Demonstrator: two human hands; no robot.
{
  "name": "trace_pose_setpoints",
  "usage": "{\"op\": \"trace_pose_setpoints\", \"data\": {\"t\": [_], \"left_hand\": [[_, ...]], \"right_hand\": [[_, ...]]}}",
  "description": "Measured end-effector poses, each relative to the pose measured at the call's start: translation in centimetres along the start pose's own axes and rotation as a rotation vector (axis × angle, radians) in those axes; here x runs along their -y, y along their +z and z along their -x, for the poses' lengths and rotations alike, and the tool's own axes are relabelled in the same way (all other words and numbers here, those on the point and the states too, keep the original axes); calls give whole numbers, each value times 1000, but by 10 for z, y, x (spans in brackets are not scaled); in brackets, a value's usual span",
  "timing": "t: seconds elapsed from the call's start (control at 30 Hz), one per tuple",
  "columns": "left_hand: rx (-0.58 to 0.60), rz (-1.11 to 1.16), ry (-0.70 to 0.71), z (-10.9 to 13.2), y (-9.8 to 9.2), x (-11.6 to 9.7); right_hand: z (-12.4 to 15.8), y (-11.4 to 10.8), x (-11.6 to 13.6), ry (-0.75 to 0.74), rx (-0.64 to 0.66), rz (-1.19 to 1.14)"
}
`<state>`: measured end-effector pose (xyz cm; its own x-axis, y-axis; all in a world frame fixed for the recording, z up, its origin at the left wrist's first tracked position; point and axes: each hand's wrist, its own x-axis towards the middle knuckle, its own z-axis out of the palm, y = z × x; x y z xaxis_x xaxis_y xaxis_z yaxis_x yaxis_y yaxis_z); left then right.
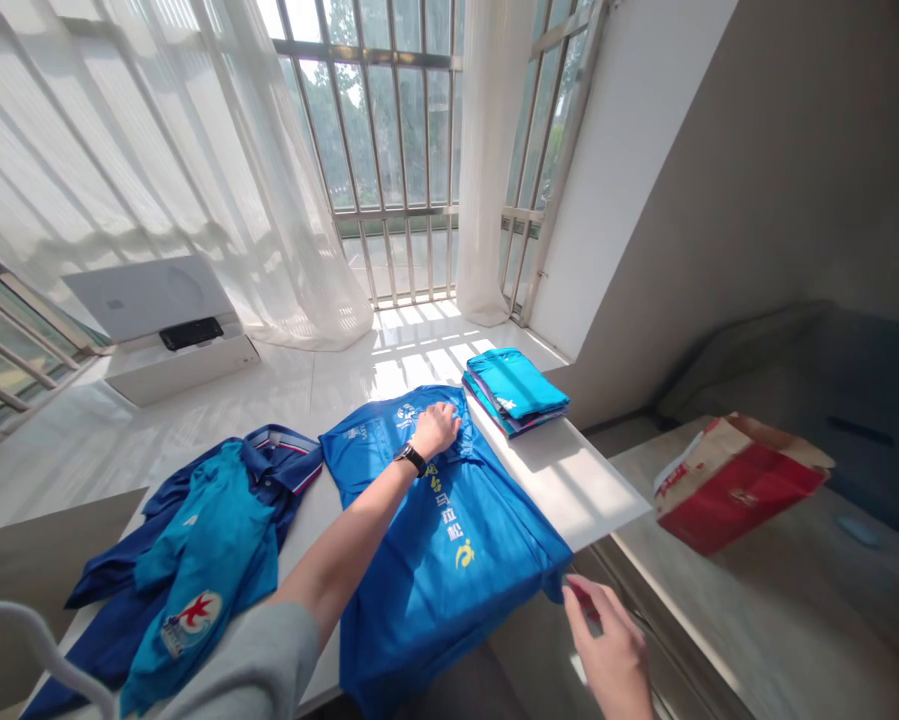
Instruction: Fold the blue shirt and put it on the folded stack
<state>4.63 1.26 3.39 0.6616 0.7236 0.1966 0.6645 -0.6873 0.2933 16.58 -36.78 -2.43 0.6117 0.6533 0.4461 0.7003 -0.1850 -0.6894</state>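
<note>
A blue T-shirt [486, 545] with white and yellow lettering lies spread over the white ledge, its lower part hanging past the front edge. My left hand [437, 428], a dark watch on its wrist, is closed on the shirt's upper part, and the fabric wrinkles around it. At the shirt's lower right corner, my right hand [610, 640] pinches the hem between thumb and fingers. Left of the shirt lie a teal garment [209, 540] with a red-and-white emblem and a navy collared shirt [269, 450] partly beneath it. A folded stack of clothes [520, 385], teal on top, sits to the right.
A white box [186, 365] with a raised lid and a black object [192, 333] stands at the back left. Sheer curtains [269, 200] hang before the barred window [396, 150]. On the lower surface at right is a red-and-tan paper bag [741, 490]. A white curved tube [36, 630] shows lower left.
</note>
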Motion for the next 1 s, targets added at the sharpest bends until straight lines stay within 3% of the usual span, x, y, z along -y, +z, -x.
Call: {"op": "trace_pose_setpoints", "data": {"t": [0.17, 0.4, 0.53, 0.7, 0.83, 1.0], "left_hand": [[-30, 36, 32, 14, 15, -6], [-39, 121, 40, 13, 19, -1], [-37, 54, 44, 14, 21, -1], [-20, 33, 61, 8, 23, 4], [2, 23, 85, 2, 20, 14], [-3, 6, 95, -2, 13, 23]], "right_hand": [[21, 14, -6, 79, -28, 62], [5, 30, -11, 40, 4, 268], [-5, 11, -10, -37, -2, 275], [-21, -38, 21, -190, -59, 175], [-20, -55, 47, -333, 36, 117], [0, -28, 47, -202, 295, 162]]}}
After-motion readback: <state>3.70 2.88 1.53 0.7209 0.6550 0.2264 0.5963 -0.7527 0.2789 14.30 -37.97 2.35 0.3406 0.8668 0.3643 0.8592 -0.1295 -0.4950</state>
